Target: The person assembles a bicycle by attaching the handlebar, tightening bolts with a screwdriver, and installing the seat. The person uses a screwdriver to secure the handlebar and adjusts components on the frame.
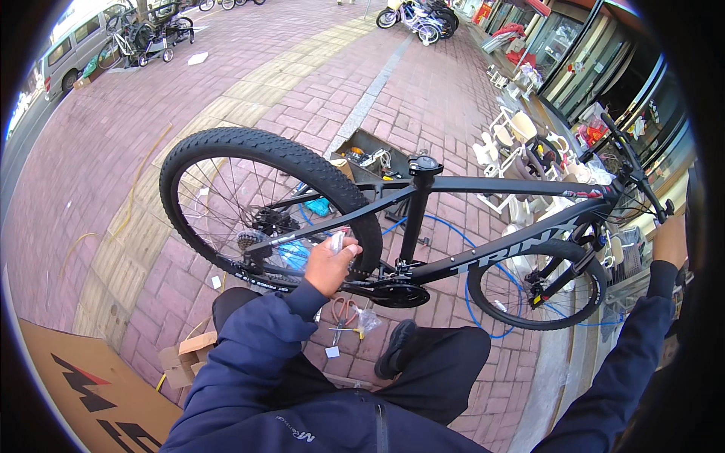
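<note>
Bicycle: a matt black mountain bicycle with a slim metal frame [483, 183] stands across the view on the red brick pavement [113, 143]; no saddle shows on its seat post [417, 208]
Rear wheel: knobbly black tyre [249, 143] on the person's left, with thin spokes and a cluster of sprockets [249, 240] near the hub
Front wheel: smaller in view, at the right [538, 283], below the black handlebar [630, 170]
Left hand: the left hand [329, 266] is closed around a small silvery tool [337, 241], held against the rear frame stay just inside the tyre; navy sleeve behind it
Right hand: the right hand [669, 240] reaches out to the handlebar end at the picture's rim; whether it grips or only rests there I cannot tell
Ground by the feet: orange-handled scissors [345, 308] and a clear plastic bag [368, 320] lie under the crank [399, 293]; a small torn brown carton [185, 359] lies near the knee; a blue hose [453, 226] loops beneath the frame
Further off: an open tool tray [370, 158] behind the bicycle; a large flat cardboard box [83, 392] at lower left; parked bicycles [419, 19] far up the pavement
</note>
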Motion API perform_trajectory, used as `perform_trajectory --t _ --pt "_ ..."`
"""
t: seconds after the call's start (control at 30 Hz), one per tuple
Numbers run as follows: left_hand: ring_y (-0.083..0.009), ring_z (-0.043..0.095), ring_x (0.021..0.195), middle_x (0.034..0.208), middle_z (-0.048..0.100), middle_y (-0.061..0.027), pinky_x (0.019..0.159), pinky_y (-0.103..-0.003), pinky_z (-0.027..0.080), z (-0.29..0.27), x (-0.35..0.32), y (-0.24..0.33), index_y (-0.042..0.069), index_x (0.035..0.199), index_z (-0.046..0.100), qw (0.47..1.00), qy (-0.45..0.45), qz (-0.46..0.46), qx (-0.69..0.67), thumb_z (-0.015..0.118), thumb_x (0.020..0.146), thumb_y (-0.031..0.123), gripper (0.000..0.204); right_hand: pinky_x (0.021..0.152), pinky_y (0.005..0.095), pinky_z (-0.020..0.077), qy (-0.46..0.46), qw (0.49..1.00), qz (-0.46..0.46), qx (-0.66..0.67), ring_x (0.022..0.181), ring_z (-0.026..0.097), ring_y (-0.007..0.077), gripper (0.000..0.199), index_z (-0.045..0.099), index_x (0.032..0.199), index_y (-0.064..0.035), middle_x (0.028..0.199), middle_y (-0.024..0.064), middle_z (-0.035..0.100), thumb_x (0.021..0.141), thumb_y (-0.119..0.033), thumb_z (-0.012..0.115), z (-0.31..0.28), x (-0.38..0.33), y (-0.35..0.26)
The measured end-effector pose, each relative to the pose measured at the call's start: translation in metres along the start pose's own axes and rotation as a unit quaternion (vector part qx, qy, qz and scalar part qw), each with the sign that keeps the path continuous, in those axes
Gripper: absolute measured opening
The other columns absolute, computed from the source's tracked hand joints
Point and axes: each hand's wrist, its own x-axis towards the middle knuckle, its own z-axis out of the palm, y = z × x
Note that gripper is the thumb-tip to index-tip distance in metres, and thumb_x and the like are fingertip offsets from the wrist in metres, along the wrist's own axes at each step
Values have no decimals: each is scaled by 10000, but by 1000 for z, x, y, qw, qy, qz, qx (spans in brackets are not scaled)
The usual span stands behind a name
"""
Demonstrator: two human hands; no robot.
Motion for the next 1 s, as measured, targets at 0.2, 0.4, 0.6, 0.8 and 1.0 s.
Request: perform_trajectory --t 0.2,0.4,0.6,0.8,1.0 --pt "-73 537 578 923 718 -75 516 -225 460 -24 -1 -5 -15 1080 639 998 37 -53 -12 629 928 106 194 781 466 546 22 999 -30 5 935 671 360 176 716 916 10 995 169 630 874 -159 698 -22 8 -32" --pt "-91 522 564 843 641 -46 499 -254 436 -23 -1 3 -12 1080 604 991 98 -39 -87 648 913 93 202 767 474 548 43 998 -46 -24 916 684 367 265 731 913 -24 988 170 651 960 -131 493 -15 29 -54" --pt "-108 548 580 939 688 -91 517 -272 464 -31 10 10 -33 1138 575 988 112 -13 -106 634 915 83 259 766 483 549 17 1000 -19 16 930 686 364 226 736 963 -64 1015 172 654 954 -111 515 -17 40 -60" --pt "-142 561 627 1119 639 -172 599 -306 509 -43 11 5 -67 1253 494 982 145 -25 -122 526 853 15 409 769 476 556 20 999 -36 23 920 686 365 235 731 943 -53 1014 180 665 951 -105 502 -10 41 -57" --pt "-169 575 764 1159 595 -171 657 -333 544 -64 -14 -8 -47 1373 417 978 155 -52 -127 476 844 2 534 798 478 569 6 999 -11 50 941 703 368 242 731 940 -42 1031 200 703 949 -184 535 -24 46 -66"
